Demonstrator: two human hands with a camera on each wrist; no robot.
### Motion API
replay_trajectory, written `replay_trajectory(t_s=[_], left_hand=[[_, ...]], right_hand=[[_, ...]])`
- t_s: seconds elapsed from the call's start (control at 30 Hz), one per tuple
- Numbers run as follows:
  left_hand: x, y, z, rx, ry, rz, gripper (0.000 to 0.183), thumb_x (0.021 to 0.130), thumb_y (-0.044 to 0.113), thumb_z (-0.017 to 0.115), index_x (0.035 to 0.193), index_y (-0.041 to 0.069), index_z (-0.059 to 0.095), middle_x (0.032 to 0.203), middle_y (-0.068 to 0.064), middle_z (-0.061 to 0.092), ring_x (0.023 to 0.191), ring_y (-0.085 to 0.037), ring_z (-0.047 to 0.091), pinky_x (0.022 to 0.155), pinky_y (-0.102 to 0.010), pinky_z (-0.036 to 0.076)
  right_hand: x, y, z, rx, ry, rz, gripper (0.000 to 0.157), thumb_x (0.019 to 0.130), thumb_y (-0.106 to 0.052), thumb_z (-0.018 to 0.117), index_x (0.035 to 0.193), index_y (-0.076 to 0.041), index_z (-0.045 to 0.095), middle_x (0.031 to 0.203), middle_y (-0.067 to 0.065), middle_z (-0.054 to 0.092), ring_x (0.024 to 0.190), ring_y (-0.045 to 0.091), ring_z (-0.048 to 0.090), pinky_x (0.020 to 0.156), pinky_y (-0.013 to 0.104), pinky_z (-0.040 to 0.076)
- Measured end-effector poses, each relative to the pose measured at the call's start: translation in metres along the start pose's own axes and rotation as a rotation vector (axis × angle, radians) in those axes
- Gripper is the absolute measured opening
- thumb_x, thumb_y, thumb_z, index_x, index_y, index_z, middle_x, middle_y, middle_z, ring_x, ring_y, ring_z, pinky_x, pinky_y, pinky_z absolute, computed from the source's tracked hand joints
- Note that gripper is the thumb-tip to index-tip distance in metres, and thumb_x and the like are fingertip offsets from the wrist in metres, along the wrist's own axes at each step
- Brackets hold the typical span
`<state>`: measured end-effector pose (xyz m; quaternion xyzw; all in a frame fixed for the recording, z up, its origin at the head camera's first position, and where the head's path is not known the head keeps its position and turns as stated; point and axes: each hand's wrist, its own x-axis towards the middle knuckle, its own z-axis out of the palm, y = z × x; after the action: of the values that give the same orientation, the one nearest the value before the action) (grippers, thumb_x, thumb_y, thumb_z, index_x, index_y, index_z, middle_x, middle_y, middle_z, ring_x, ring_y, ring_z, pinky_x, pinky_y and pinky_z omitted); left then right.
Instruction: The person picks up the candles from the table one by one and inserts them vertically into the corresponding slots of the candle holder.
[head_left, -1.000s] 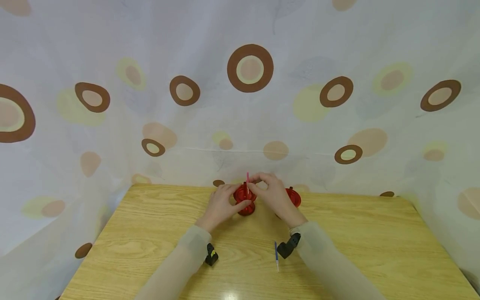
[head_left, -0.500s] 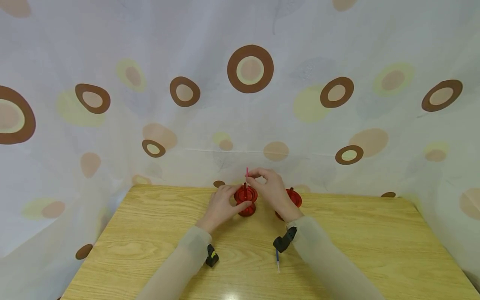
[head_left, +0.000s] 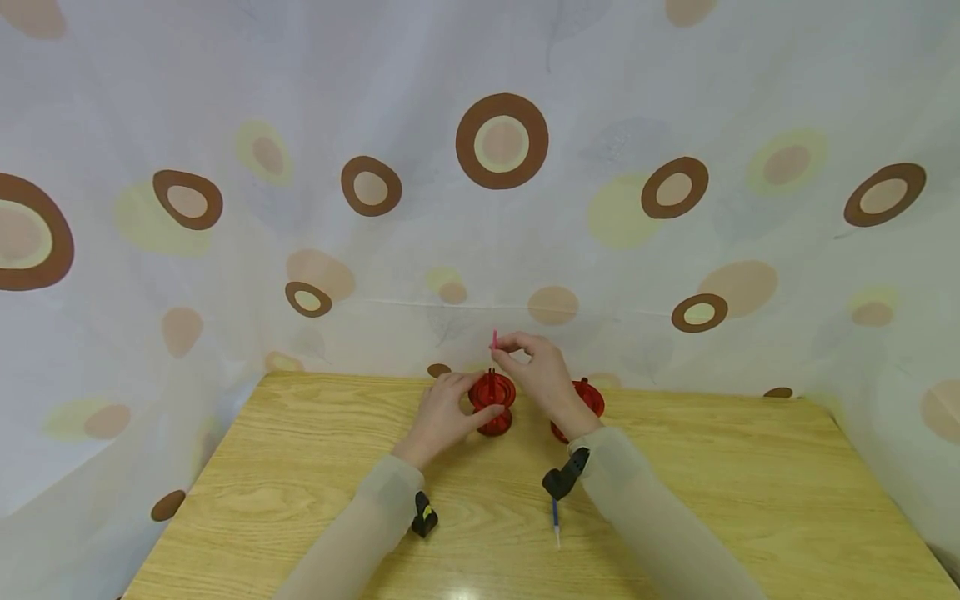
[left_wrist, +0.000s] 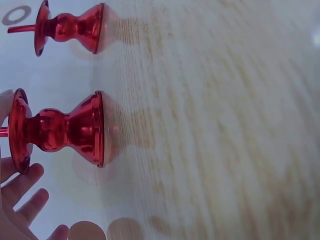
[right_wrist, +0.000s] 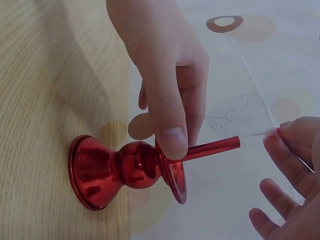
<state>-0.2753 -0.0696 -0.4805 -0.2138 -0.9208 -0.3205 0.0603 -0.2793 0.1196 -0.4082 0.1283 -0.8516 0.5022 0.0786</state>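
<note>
A shiny red metal candle holder [head_left: 492, 410] stands upright near the table's back edge, with a slim tube [right_wrist: 212, 148] rising from its dish. My left hand [head_left: 444, 417] holds the dish rim between thumb and fingers, the thumb [right_wrist: 172, 140] lying close by the tube's base. Just above the tube's top, my right hand [head_left: 542, 371] pinches a thin pink candle [head_left: 494, 339] between thumb and index finger. The candle's narrow white tip [right_wrist: 254, 134] points down toward the tube opening, a small gap apart. The other right fingers [right_wrist: 280, 197] are loosely bent.
A second red candle holder [head_left: 589, 396] stands to the right, partly hidden behind the right wrist. On the wooden table [head_left: 712, 483] lies a thin blue candle [head_left: 556, 515] with a white tip, near the right sleeve. A patterned curtain [head_left: 420, 250] hangs right behind the table.
My right hand has risen with the pink candle, whose white tip overlapped the tube before and is now above it. The left hand keeps its hold on the candle holder.
</note>
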Motion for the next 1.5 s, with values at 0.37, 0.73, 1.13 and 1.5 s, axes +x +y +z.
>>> replay_trajectory(t_s=[0.37, 0.73, 1.13, 1.5], left_hand=[[0.001, -0.002, 0.0, -0.021, 0.039, 0.046, 0.068, 0.095, 0.052, 0.073, 0.146, 0.008, 0.061, 0.144, -0.012, 0.062, 0.136, -0.036, 0.051, 0.111, -0.063, 0.039], [0.003, -0.006, 0.001, -0.081, 0.076, 0.099, 0.059, 0.095, 0.039, 0.077, 0.14, 0.003, 0.066, 0.144, -0.013, 0.063, 0.134, -0.035, 0.051, 0.113, -0.057, 0.04], [0.002, -0.008, 0.004, -0.089, 0.075, 0.096, 0.061, 0.094, 0.039, 0.078, 0.14, 0.001, 0.065, 0.145, -0.012, 0.062, 0.134, -0.034, 0.052, 0.114, -0.054, 0.04], [0.002, -0.009, 0.006, -0.09, 0.083, 0.099, 0.061, 0.094, 0.04, 0.078, 0.139, 0.002, 0.066, 0.145, -0.011, 0.063, 0.134, -0.033, 0.052, 0.114, -0.053, 0.041]], right_hand=[[0.002, -0.001, 0.001, 0.001, 0.01, -0.018, 0.023, 0.1, -0.021, 0.071, 0.113, -0.003, 0.077, 0.111, 0.011, 0.074, 0.116, 0.032, 0.059, 0.106, 0.062, 0.043], [0.003, 0.001, 0.003, -0.016, 0.01, -0.02, 0.021, 0.1, -0.019, 0.071, 0.112, -0.004, 0.077, 0.112, 0.011, 0.074, 0.118, 0.033, 0.058, 0.107, 0.061, 0.043], [0.002, 0.006, 0.006, -0.035, -0.01, -0.04, 0.022, 0.1, -0.019, 0.071, 0.112, -0.002, 0.077, 0.112, 0.012, 0.074, 0.118, 0.034, 0.058, 0.106, 0.063, 0.043], [0.0, 0.01, 0.007, -0.048, -0.016, -0.023, 0.024, 0.1, -0.021, 0.072, 0.113, -0.003, 0.078, 0.114, 0.011, 0.075, 0.12, 0.034, 0.058, 0.108, 0.06, 0.043]])
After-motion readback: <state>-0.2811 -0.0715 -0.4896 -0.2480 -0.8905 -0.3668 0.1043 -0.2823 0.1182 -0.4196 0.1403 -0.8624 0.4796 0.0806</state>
